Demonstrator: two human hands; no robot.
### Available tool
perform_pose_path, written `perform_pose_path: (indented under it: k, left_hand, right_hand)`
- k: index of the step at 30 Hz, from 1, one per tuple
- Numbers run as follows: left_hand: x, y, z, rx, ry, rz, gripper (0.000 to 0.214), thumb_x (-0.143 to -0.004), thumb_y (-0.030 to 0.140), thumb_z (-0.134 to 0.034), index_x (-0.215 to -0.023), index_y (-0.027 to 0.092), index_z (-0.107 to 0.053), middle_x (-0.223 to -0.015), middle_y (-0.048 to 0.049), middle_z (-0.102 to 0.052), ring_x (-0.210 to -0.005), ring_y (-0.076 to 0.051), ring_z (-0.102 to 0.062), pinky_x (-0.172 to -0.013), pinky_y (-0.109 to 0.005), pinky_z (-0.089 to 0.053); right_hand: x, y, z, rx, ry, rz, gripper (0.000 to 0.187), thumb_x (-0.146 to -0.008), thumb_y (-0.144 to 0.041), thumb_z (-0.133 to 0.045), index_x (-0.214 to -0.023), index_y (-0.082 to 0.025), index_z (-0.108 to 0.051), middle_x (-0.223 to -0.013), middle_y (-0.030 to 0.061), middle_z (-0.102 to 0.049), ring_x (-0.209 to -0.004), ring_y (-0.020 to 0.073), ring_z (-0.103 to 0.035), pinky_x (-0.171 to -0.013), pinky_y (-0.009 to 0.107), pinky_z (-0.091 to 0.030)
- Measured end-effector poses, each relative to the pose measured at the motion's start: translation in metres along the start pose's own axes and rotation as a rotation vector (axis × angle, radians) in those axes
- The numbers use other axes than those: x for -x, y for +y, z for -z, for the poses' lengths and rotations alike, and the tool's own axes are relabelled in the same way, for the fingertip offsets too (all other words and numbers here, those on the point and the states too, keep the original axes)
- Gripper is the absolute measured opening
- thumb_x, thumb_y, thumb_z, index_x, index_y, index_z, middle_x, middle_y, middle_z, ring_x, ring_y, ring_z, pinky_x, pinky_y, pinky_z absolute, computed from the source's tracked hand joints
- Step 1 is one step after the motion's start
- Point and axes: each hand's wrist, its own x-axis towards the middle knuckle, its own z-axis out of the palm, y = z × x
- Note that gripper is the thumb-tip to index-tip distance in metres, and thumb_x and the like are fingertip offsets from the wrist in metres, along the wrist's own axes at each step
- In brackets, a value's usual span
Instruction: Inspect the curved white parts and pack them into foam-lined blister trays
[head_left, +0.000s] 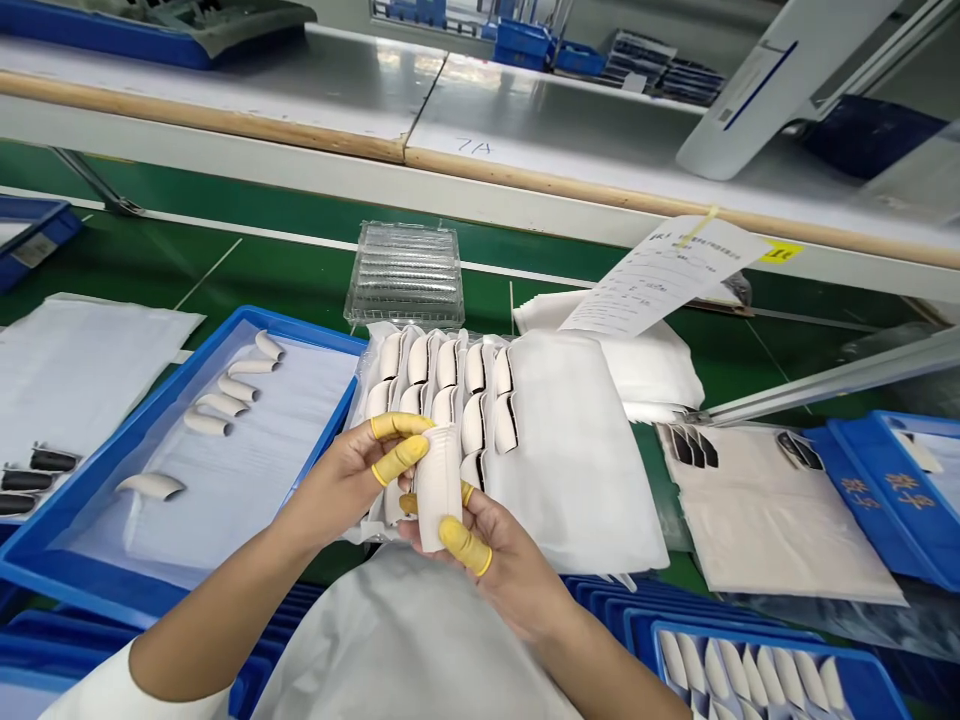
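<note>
Yellow latex finger cots (401,458) are covering fingertips on both hands, apparently keeping skin off the pale curved sleeve (439,487). That sleeve is standing upright between the left hand (330,490) and right hand (502,572), each grip closed on it, just in front of the white padded pack (570,450). Curved pieces (446,365) are sitting in rows inside that pack, kept apart by its folds, while more pieces (221,403) are lying spaced out in a blue tray (150,405) left of it.

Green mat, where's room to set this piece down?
Green mat shows behind the blue tray, left of the clear plastic tray. The tray's white liner has room right of its curved white pieces. It's crowded at the packed white rows.
</note>
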Motion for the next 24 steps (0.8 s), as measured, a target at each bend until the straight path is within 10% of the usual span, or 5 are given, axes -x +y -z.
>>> perform_pose_path:
  k: [11, 24]
  left_hand:
    - [0.009, 0.017, -0.004, -0.28, 0.082, -0.323, 0.012, -0.08, 0.028, -0.075, -0.091, 0.023, -0.078, -0.076, -0.0009, -0.073, -0.068, -0.012, -0.065, -0.064, -0.021, -0.057]
    - [0.005, 0.025, -0.011, -0.336, 0.151, -0.214, 0.023, -0.073, 0.036, -0.081, -0.093, 0.027, -0.08, -0.071, 0.0001, -0.07, -0.065, -0.011, -0.061, -0.058, -0.019, -0.052]
  right_hand:
    - [-0.004, -0.002, -0.009, 0.154, 0.074, 0.19, 0.061, -0.072, -0.041, -0.085, -0.126, -0.023, -0.063, -0.124, 0.0074, -0.068, -0.11, 0.022, -0.067, -0.105, 0.041, -0.049]
    - [0.014, -0.014, -0.015, -0.119, -0.057, -0.017, 0.046, -0.075, -0.05, -0.08, -0.108, -0.019, -0.069, -0.098, 0.0067, -0.075, -0.08, 0.0164, -0.075, -0.079, 0.03, -0.059]
